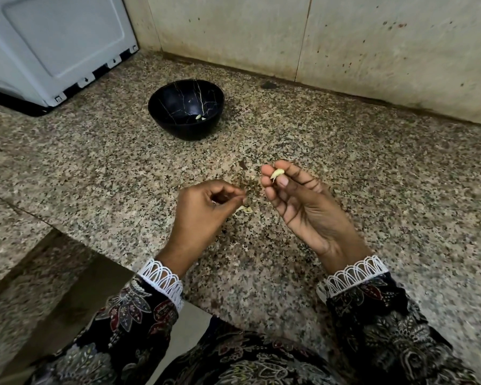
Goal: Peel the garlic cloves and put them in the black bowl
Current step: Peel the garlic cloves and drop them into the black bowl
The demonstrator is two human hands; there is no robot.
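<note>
Head view: the right hand (303, 209), at about 3 o'clock from centre, pinches a garlic clove (277, 173) between thumb and fingertips. The left hand (206, 209) has its fingers curled, thumb meeting forefinger; whether it holds a scrap of skin cannot be told. Peel scraps (243, 210) lie on the granite counter (372, 176) between the hands. The black bowl (185, 109), at 12 o'clock, holds peeled cloves (200, 117).

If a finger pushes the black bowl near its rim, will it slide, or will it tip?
The glossy black round bowl narrows toward its base, so a rim push may rock it. It holds only a few small garlic pieces, so it probably has little weight to steady it. On the speckled stone counter it may slide.
</note>
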